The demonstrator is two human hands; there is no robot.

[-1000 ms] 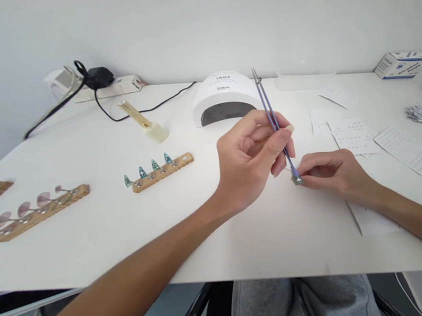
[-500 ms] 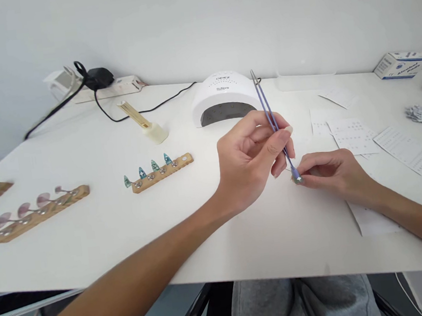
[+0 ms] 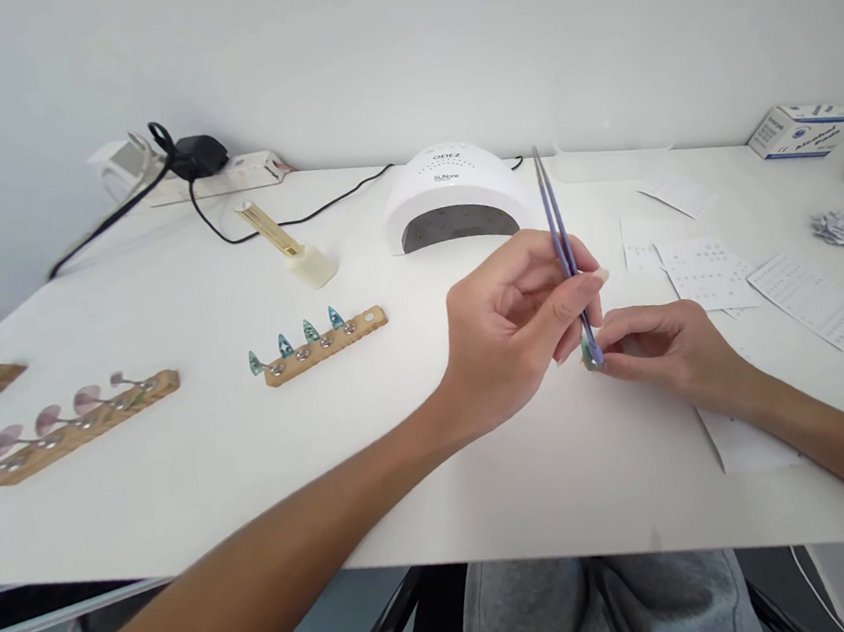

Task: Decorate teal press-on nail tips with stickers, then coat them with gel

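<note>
My left hand [image 3: 513,321] is closed on a pair of purple tweezers [image 3: 554,217], held upright with the silvery pointed ends up. Their flat joined end reaches down to a green-blue press-on nail [image 3: 588,351], at its edge or surface. Between thumb and fingertips, my right hand [image 3: 673,345] pinches that nail low over the table. Part of the nail is hidden by the tweezers and fingertips. To the left, a wooden nail stand [image 3: 327,346] carries several similar teal nails on small stems.
A white nail lamp [image 3: 450,192] stands behind my left hand. Sticker sheets [image 3: 704,273] lie to the right, near small packets [image 3: 837,231] and a box [image 3: 804,130]. Pink nails sit on another stand [image 3: 94,428] at left. A pale bottle with sticks [image 3: 311,265] stands between.
My left hand and the tweezers have shifted slightly right and down. The tweezers stand more upright, and their lower end has moved to the nail's right side. My right hand stays almost still.
</note>
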